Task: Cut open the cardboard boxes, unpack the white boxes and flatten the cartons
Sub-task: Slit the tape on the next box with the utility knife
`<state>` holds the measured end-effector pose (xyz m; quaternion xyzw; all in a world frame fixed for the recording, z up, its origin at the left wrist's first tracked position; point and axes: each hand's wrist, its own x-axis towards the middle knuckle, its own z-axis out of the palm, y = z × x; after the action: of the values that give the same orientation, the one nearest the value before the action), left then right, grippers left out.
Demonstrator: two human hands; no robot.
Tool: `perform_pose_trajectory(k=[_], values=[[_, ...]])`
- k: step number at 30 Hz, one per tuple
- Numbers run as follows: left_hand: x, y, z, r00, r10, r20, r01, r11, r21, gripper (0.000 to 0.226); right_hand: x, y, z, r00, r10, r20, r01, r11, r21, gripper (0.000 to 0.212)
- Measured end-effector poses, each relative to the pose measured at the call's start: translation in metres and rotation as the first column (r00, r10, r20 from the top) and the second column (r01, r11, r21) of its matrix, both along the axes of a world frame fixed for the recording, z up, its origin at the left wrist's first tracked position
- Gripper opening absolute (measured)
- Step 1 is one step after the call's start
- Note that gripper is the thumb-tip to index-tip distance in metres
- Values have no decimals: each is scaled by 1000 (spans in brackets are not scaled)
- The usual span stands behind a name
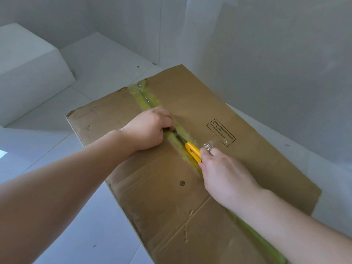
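A large brown cardboard box (163,187) lies below me, its top flaps joined by a strip of yellowish tape (150,100) along the middle seam. My right hand (226,178) grips a yellow utility knife (193,152), whose blade sits in the seam. My left hand (150,128) rests just beyond the blade, fingers curled into the slit at the left flap's edge. A crumpled bit of clear tape (208,146) clings near my right fingertips. The far part of the seam looks split.
A white block (28,73) stands at the far left on the white tiled floor (91,216). White walls (276,63) close in behind and right of the box. A printed label (221,132) marks the right flap.
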<state>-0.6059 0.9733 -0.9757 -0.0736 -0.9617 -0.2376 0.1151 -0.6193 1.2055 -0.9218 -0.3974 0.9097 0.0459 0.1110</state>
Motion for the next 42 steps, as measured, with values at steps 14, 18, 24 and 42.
perform_pose_trajectory(k=[14, 18, 24, 42], values=[[9, 22, 21, 971, 133, 199, -113, 988, -107, 46, 11, 18, 3, 1000, 29, 1, -29, 997, -68, 30], [10, 31, 23, 974, 122, 191, -105, 990, -98, 43, 15, 32, 8, 999, 32, 34, -28, 994, -110, 34], [13, 39, 20, 982, 92, 166, -75, 991, -107, 50, 15, 31, 5, 999, 39, 19, -36, 989, -142, 32], [16, 40, 17, 993, 50, 110, -41, 996, -83, 45, 17, 31, 11, 1000, 9, 30, -6, 992, -124, 24]])
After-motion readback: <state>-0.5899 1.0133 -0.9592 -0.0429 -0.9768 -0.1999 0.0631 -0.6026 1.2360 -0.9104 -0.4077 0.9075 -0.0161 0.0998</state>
